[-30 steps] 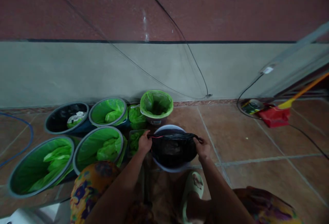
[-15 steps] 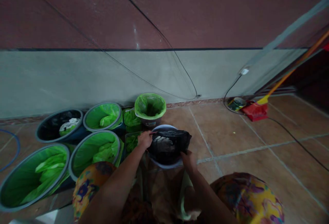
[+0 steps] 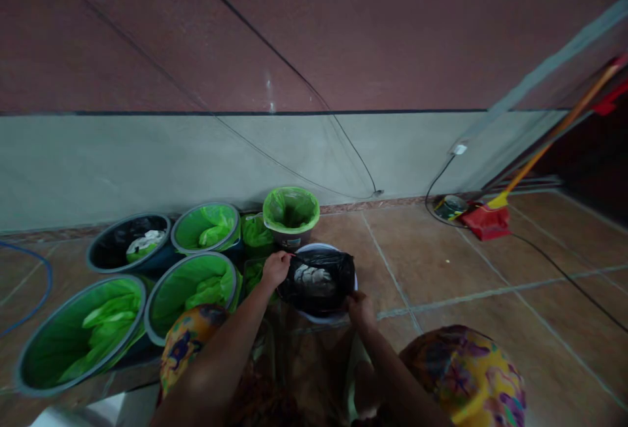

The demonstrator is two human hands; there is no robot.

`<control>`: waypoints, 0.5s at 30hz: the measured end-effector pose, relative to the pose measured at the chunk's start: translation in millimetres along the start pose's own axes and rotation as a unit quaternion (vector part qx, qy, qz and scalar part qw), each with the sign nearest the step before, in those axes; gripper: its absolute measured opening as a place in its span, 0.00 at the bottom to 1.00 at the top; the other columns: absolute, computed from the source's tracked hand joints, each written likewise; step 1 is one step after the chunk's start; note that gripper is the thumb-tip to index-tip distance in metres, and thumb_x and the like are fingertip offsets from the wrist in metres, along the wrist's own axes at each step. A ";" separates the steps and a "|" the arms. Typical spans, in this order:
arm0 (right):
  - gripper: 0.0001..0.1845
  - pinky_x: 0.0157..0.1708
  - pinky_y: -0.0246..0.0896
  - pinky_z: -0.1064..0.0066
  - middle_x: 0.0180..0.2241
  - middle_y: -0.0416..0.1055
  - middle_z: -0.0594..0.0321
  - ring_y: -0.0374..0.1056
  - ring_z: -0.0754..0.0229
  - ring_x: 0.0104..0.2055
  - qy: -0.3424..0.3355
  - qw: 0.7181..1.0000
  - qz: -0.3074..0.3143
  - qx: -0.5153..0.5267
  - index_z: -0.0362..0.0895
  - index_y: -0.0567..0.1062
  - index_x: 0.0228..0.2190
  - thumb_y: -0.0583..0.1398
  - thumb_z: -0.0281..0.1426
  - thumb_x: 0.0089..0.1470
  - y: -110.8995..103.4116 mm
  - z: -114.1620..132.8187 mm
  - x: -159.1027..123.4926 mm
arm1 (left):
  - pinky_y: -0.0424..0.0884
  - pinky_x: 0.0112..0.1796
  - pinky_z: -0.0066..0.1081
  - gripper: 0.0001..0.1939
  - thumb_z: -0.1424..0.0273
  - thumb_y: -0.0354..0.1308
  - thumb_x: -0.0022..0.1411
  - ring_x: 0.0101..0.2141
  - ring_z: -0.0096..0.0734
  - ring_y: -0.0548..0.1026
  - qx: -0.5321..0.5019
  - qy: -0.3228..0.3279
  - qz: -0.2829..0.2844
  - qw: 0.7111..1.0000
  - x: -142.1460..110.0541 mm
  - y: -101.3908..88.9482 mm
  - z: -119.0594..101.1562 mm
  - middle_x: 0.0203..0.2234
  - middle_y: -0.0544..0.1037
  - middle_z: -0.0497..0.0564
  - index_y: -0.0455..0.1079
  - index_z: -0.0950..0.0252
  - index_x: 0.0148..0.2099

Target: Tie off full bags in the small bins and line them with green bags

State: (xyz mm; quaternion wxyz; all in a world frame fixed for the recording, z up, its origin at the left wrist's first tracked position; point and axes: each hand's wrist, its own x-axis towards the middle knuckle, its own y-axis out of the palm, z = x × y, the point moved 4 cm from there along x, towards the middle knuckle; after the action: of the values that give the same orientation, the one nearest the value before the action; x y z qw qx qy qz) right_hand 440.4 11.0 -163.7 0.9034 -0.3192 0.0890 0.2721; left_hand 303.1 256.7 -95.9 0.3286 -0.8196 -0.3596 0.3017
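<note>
A black plastic bag (image 3: 338, 270) lies spread in a white-rimmed round basin (image 3: 328, 318) on the floor between my feet and the wall. Inside the bag rests a crumpled whitish bundle (image 3: 313, 274), whose kind I cannot make out. My left hand (image 3: 277, 267) is closed on the bag's upper left edge. At the lower right edge, my right hand (image 3: 361, 308) pinches the bag too. Just behind the basin stands a dark bucket with a light green liner (image 3: 291, 210).
Several bins with green liners (image 3: 186, 283) stand to the left, and one black-lined bin (image 3: 112, 244) holds something white and green. A red dustpan (image 3: 487, 221) and a small can (image 3: 450, 206) stand by the wall at right. A black cable (image 3: 564, 269) crosses the floor.
The bag's mouth has opened wider, its right side has come down and left toward the basin's rim, and more of the whitish bundle shows. Both hands keep their hold. The view has shifted slightly.
</note>
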 end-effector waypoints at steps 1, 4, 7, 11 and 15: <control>0.08 0.31 0.61 0.68 0.23 0.74 0.57 0.71 0.56 0.29 -0.044 0.998 -0.003 -0.044 0.45 0.75 0.21 0.57 0.32 0.46 -10.4 13.5 -1.2 | 0.69 0.37 0.27 0.16 0.70 0.49 0.66 0.35 0.32 0.78 -0.029 0.009 -0.002 1.000 0.0 -3.9 -2.1 0.30 0.82 0.51 0.79 0.62 0.40; 0.13 0.35 0.60 0.69 0.28 0.77 0.57 0.71 0.56 0.33 -0.145 0.980 0.001 -0.137 0.48 0.79 0.27 0.54 0.33 0.53 -43.6 59.6 -6.2 | 0.69 0.36 0.27 0.16 0.69 0.48 0.66 0.32 0.32 0.77 -0.114 0.054 -0.015 0.992 -2.8 -20.4 -13.4 0.27 0.81 0.49 0.79 0.62 0.39; 0.14 0.34 0.59 0.69 0.28 0.77 0.58 0.70 0.57 0.31 -0.204 0.967 0.024 -0.150 0.48 0.78 0.27 0.53 0.36 0.55 -68.9 102.5 -9.6 | 0.70 0.39 0.28 0.17 0.66 0.47 0.67 0.34 0.33 0.77 -0.160 0.121 -0.020 0.979 -10.8 -38.8 -32.0 0.32 0.82 0.51 0.78 0.64 0.40; 0.15 0.33 0.61 0.69 0.27 0.76 0.61 0.68 0.58 0.30 -0.238 0.968 0.079 -0.013 0.47 0.77 0.28 0.56 0.43 0.53 -77.8 140.8 -7.0 | 0.70 0.47 0.31 0.18 0.62 0.49 0.66 0.40 0.36 0.77 -0.194 0.191 -0.021 0.962 -22.4 -53.1 -59.0 0.38 0.82 0.51 0.79 0.64 0.41; 0.21 0.24 0.59 0.72 0.24 0.73 0.64 0.67 0.62 0.24 -0.191 0.960 0.161 0.129 0.45 0.73 0.28 0.60 0.51 0.48 -61.2 160.1 2.2 | 0.69 0.51 0.35 0.18 0.60 0.52 0.65 0.44 0.38 0.76 -0.238 0.249 -0.001 0.939 -27.5 -51.9 -84.3 0.39 0.81 0.54 0.79 0.64 0.39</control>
State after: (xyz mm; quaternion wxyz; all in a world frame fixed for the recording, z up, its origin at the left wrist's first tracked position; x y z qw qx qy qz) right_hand 473.7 72.4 -7.2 0.8812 -0.1239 -0.0001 0.4563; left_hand 329.0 235.1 1.2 0.2032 -0.9225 -0.3282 -0.0070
